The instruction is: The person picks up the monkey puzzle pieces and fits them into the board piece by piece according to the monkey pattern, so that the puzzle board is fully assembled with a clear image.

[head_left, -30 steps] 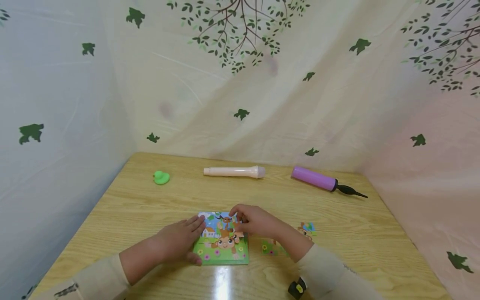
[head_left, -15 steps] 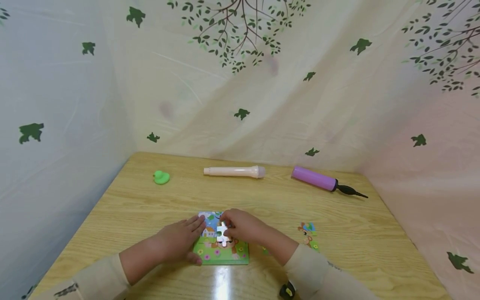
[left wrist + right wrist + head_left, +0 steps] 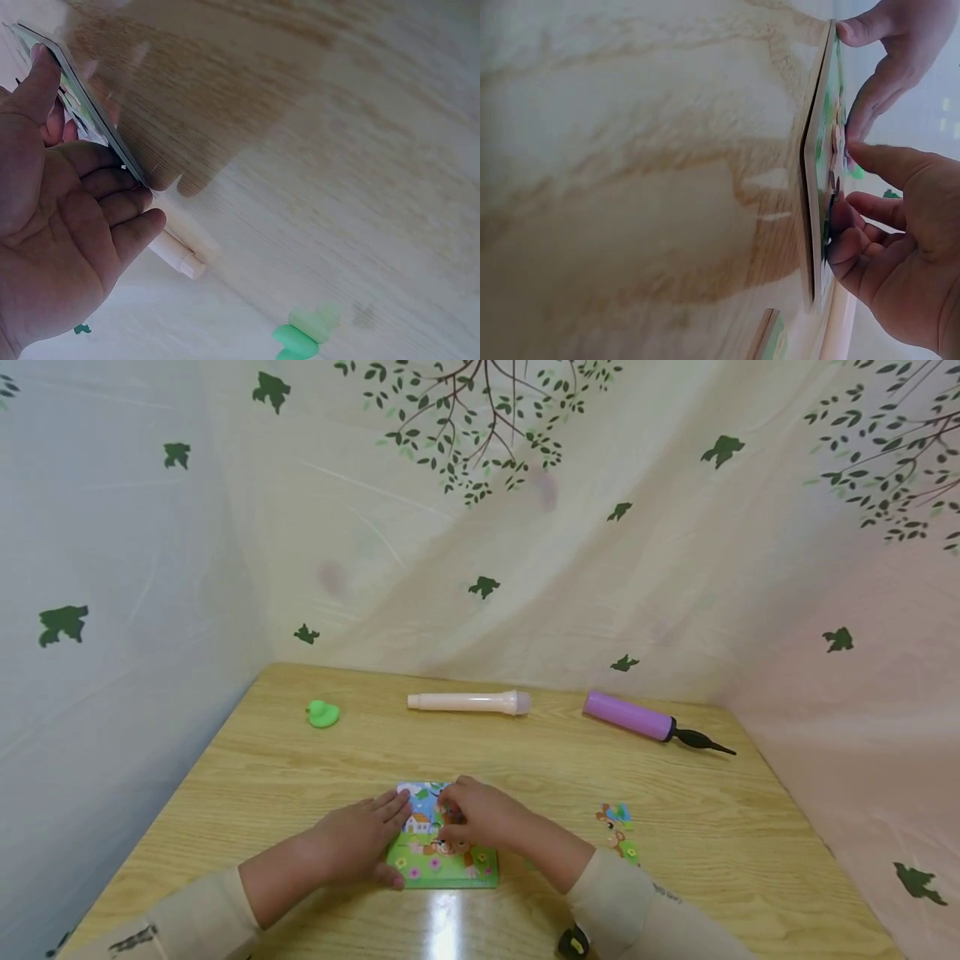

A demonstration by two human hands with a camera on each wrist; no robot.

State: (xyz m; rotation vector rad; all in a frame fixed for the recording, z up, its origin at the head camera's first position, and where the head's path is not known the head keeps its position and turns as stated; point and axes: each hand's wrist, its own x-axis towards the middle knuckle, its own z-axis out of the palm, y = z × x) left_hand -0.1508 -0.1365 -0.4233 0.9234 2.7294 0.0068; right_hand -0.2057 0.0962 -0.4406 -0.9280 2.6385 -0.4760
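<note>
Left hand [image 3: 60, 217] against thin board [image 3: 96, 114]

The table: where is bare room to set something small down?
Bare: the band between the pale tube and the puzzle board; the patch between the green duck and the left hand. Crowded: the board, where the right hand also works, and right of it: right forearm, loose puzzle pieces.

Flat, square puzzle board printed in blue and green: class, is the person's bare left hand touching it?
Touching. The left wrist view shows it: the left hand has its thumb tip laid over the edge of the puzzle board.
</note>
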